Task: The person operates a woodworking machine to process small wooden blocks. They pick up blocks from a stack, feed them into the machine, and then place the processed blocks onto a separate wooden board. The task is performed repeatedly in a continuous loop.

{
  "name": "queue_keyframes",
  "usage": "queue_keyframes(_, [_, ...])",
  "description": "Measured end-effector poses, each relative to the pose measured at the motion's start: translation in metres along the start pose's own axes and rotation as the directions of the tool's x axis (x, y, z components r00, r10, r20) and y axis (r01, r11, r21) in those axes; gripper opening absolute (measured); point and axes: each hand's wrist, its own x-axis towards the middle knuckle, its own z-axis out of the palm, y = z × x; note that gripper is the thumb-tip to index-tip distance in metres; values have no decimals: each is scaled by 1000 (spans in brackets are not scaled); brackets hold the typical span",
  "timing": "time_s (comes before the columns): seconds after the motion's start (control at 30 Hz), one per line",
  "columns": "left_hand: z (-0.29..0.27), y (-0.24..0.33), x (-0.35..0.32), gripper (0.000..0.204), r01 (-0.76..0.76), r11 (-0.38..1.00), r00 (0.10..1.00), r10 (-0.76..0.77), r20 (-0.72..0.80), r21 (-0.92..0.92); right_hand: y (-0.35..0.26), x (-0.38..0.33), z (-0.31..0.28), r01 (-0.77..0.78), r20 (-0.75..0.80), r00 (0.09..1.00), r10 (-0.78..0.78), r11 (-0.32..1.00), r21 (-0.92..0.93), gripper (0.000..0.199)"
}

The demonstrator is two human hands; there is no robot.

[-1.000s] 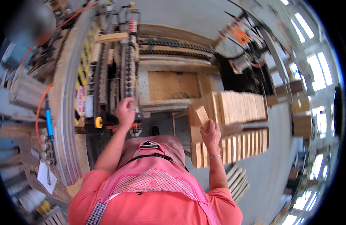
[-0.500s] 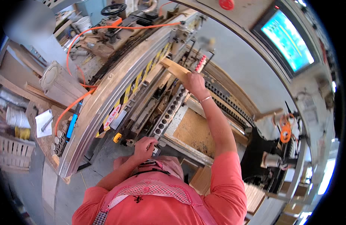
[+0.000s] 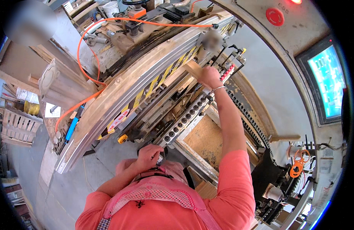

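2 hands, 1 wooden block, 1 screen.

Pale raw wooden block; dusty metal machine rail

The room was a workshop with a grey concrete floor. A long metal machine crossed the middle, and an orange cable looped over it. A lit screen and a red round button were at the right, and a wooden pallet stood at the left

wood block | pale, rectangular (short piece) | tilted | at machine's feed rail, held
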Motion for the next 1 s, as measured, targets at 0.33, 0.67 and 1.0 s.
queue_keyframes(0.33, [1,12,57,32,502,740,858,-493,147,-448,20,-112,-49,116,-35,993,-111,976,184,37])
queue_keyframes(0.67, [37,-1,95,40,514,445,844,-414,340,-733,-40,-193,-24,115,234,873,-428,646,755,42])
queue_keyframes(1.0, [17,-14,33,28,307,785,950,-291,118,-538,28,-27,-11,74,-55,996,-76,997,-35,33])
